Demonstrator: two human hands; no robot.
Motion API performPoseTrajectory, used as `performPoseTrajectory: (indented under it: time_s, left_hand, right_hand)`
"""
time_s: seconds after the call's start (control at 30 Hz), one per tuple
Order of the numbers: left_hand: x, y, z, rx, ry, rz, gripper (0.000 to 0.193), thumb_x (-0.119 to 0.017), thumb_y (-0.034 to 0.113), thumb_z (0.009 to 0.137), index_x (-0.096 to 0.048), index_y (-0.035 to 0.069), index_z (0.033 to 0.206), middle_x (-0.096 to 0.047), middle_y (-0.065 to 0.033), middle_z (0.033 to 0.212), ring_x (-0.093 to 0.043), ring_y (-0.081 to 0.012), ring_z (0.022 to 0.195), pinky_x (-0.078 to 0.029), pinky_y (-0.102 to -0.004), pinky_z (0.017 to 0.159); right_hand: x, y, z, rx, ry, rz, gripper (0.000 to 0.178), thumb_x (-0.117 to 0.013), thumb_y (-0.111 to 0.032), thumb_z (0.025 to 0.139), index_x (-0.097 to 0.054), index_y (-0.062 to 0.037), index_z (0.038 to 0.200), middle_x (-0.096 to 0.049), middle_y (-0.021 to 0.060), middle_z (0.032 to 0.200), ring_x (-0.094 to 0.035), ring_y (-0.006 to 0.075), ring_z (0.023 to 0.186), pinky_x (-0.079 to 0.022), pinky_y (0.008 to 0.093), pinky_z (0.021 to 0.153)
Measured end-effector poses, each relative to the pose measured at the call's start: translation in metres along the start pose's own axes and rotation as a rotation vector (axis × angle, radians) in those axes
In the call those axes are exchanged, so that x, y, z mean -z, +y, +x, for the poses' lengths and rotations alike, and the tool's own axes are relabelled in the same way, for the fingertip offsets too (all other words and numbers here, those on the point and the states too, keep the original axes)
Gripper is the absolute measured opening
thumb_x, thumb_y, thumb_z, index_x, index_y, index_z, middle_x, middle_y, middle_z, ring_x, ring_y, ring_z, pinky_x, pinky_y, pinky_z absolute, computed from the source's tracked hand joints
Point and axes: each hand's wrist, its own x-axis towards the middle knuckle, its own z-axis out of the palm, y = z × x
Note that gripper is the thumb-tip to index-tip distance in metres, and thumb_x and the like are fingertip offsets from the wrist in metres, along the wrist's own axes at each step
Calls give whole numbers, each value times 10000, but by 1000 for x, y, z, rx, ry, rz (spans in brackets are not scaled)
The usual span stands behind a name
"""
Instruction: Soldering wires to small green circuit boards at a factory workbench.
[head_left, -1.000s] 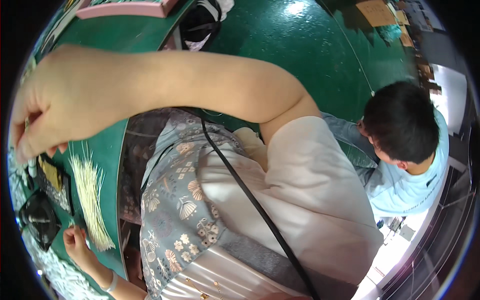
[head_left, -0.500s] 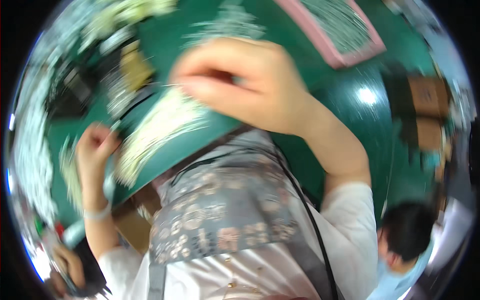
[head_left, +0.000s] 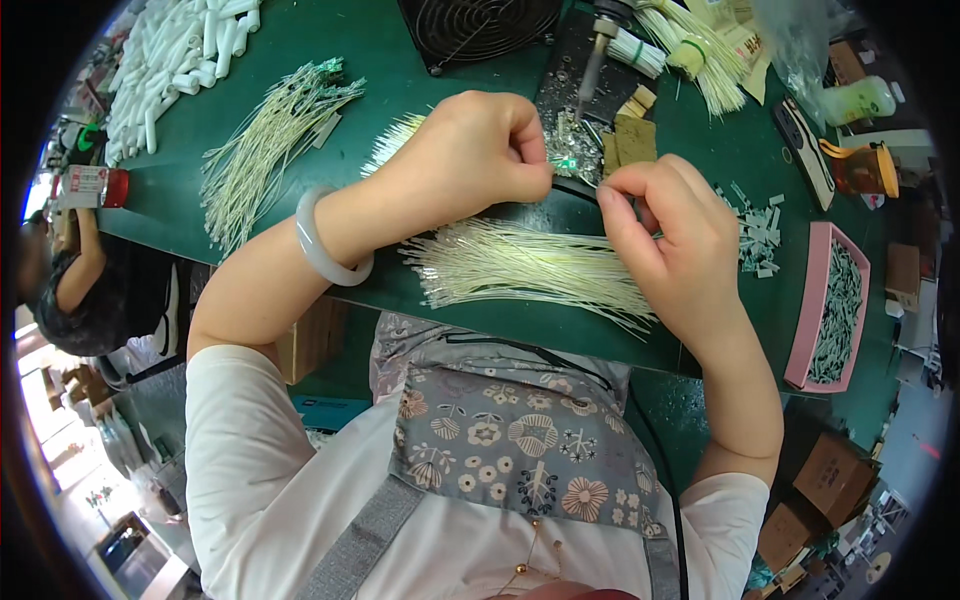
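Observation:
My left hand (head_left: 480, 150), with a pale bangle at the wrist, is closed in a pinch close below a soldering iron (head_left: 597, 55) whose tip points down. What its fingertips hold is hidden. Opposite it, my right hand (head_left: 685, 245) pinches with thumb and forefinger; anything between them is too small to name. A small green glow (head_left: 566, 163) shows between the hands, by a heap of metallic bits. Beneath both hands lies a bundle of pale yellow wires (head_left: 520, 265), and the right hand covers its right end.
Another wire bundle (head_left: 270, 150) lies at left, below a pile of white tubes (head_left: 180, 75). A black fan (head_left: 480, 30) stands at the back. Small pale pieces (head_left: 762, 238) and a pink tray (head_left: 805, 310) of grey-green parts are at right. A person (head_left: 85, 280) sits beyond the left edge.
The whole view has swung round and sharpened from blur. My hands, far apart before, are now close together in front of the soldering iron.

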Motion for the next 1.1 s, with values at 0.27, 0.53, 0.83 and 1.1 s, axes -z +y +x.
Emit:
performPoseTrajectory:
  time_s: [0.27,0.53,0.83,1.1]
  left_hand:
    - [5,3,10,-6,-7,-93,96,-648,23,690,-563,-11,718,-569,-5,663,-524,-36,624,-445,-182,559]
    - [8,8,11,-29,-10,-157,94,-641,7,690,-556,-17,724,-567,-7,670,-524,-34,628,-447,-176,560]
    - [11,14,15,-14,4,-177,125,-667,54,694,-559,-8,703,-553,8,654,-502,-27,611,-412,-176,530]
    - [14,16,17,27,-5,-158,124,-666,65,690,-561,-1,696,-546,13,639,-489,-29,595,-403,-180,522]
  right_hand:
    - [-15,4,8,-91,145,46,98,-655,-3,687,-587,-20,756,-639,101,818,-623,217,686,-503,276,584]
    - [-14,-1,12,-50,166,-9,97,-659,12,677,-585,-19,731,-655,111,820,-626,201,650,-498,266,556]
    - [-13,-2,15,-30,217,-44,101,-658,17,673,-575,-24,716,-659,111,812,-602,177,601,-473,247,506]
    - [-13,-2,17,-23,220,-57,107,-660,18,665,-575,-26,713,-659,113,811,-606,181,599,-475,249,502]
